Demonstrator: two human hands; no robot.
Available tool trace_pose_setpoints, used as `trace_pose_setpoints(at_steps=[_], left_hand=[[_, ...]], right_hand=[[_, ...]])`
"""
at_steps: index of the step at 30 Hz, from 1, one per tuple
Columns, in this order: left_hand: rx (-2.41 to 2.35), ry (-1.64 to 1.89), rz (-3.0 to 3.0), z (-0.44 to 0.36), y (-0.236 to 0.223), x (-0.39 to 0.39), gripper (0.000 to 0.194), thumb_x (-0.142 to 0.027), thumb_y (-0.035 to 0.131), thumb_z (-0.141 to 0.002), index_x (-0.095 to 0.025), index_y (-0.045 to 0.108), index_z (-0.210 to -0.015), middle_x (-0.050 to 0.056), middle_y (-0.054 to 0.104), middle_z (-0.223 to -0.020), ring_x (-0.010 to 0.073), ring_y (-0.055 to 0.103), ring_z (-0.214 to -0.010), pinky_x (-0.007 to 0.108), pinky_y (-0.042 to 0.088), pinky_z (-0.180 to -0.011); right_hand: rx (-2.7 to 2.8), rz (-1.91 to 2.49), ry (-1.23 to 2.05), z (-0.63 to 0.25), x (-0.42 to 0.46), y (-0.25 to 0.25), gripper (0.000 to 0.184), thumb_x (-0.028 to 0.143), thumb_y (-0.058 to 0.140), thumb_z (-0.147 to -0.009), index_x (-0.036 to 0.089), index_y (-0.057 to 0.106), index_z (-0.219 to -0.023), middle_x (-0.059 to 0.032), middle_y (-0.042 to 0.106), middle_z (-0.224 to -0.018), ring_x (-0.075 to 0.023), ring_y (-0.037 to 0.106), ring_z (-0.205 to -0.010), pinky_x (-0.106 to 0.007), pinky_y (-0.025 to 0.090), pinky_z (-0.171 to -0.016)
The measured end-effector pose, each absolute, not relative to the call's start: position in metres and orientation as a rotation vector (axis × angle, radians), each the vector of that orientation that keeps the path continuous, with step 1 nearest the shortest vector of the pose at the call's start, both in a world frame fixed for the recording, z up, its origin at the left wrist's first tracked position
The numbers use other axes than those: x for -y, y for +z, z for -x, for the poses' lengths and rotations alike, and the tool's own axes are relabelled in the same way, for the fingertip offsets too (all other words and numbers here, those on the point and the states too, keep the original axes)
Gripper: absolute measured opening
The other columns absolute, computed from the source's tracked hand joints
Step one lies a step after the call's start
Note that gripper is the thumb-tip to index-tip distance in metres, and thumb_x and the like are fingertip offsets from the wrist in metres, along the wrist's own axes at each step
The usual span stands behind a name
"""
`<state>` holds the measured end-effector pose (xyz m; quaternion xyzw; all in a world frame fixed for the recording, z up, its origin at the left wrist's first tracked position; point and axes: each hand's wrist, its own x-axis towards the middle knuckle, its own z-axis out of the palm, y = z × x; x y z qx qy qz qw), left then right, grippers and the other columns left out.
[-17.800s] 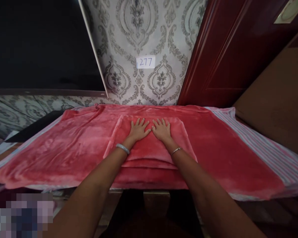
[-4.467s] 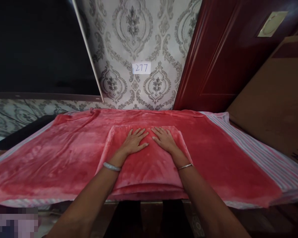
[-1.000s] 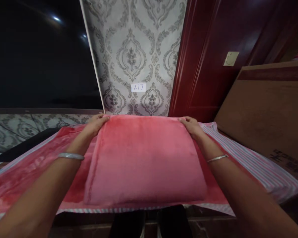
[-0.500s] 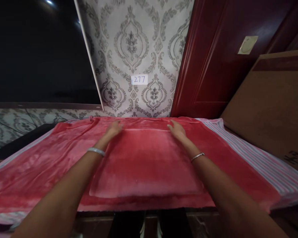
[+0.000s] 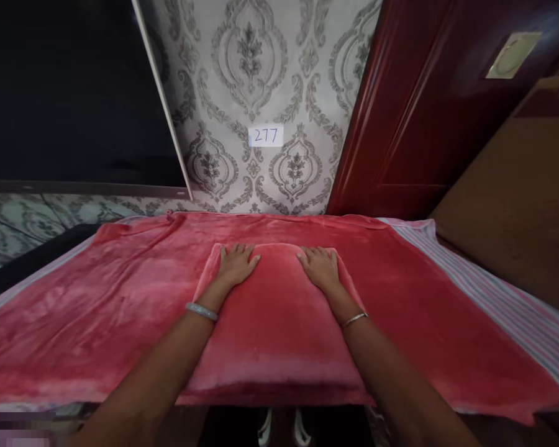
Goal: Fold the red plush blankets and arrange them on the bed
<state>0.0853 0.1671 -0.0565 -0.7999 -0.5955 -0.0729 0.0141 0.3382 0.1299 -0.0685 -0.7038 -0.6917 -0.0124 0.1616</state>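
Outstretched, the left hand [image 5: 235,267] and right hand [image 5: 321,268] lie palm-down (open and splayed) near the far corners of a folded red blanket [image 5: 279,323], lower centre; a cardboard box [image 5: 526,180], contents hidden, stands at far right.

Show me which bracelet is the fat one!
The pale grey bracelet, by the left hand on the folded red cloth; the silvery bracelet by the right hand is thinner.

Plush red cloth [image 5: 279,310] folded into thick rectangular pad; paler pink seen along near side, far edge slightly bowed. Laid flat on spread red cover [image 5: 414,304], around its middle, close to front edge.
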Motion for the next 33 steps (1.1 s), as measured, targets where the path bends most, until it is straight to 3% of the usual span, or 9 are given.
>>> trace_pose_setpoints(at_steps=[15,21,25,29,33], left_hand=[[1.917,-0.261,2.491,-0.089,-0.051,-0.162,0.062,-0.051,0.027,-0.103,-0.018,0.044,-0.154,0.016,0.046,-0.158,0.0331,0.035,-0.149,0.065,0.012,-0.123],[1.98,-0.219,2.552,-0.087,-0.035,-0.158,0.066,-0.053,0.029,-0.103,-0.017,0.035,-0.158,0.016,0.033,-0.165,0.0335,0.027,-0.154,0.065,0.013,-0.123],[1.696,-0.3,2.734,-0.101,-0.017,-0.157,0.059,-0.047,0.031,-0.103,-0.026,0.036,-0.158,0.008,0.028,-0.169,0.0302,0.018,-0.157,0.062,0.006,-0.126],[1.498,-0.286,2.972,-0.127,-0.018,-0.162,0.056,-0.042,0.025,-0.105,-0.026,0.04,-0.156,0.006,0.037,-0.165,0.0239,0.029,-0.154,0.052,0.016,-0.127],[1.54,-0.261,2.961,-0.141,-0.042,-0.163,0.055,-0.042,0.029,-0.104,-0.027,0.043,-0.155,0.006,0.035,-0.166,0.0274,0.025,-0.156,0.057,0.012,-0.126]], right_hand=[[1.964,2.039,0.022,-0.335,-0.129,-0.066,0.049,0.045,0.031,-0.108,0.024,0.055,-0.146,-0.0115,0.059,-0.145,-0.0299,0.045,-0.137,-0.053,0.024,-0.115],[1.969,2.102,0.094,-0.334,-0.122,-0.047,0.056,0.044,0.029,-0.108,0.02,0.041,-0.156,-0.0134,0.045,-0.157,-0.032,0.036,-0.147,-0.056,0.025,-0.117],[2.045,2.01,0.11,-0.322,-0.111,-0.03,0.06,0.043,0.029,-0.107,0.02,0.029,-0.162,-0.0122,0.027,-0.167,-0.0297,0.02,-0.155,-0.057,0.023,-0.12],[2.245,1.826,0.155,-0.301,-0.096,-0.032,0.057,0.04,0.032,-0.106,0.02,0.033,-0.16,-0.0108,0.025,-0.168,-0.0268,0.018,-0.155,-0.055,0.02,-0.123],[2.317,1.832,0.141,-0.29,-0.085,-0.055,0.057,0.037,0.038,-0.104,0.019,0.037,-0.158,-0.0114,0.024,-0.168,-0.0278,0.018,-0.155,-0.059,0.018,-0.123]])
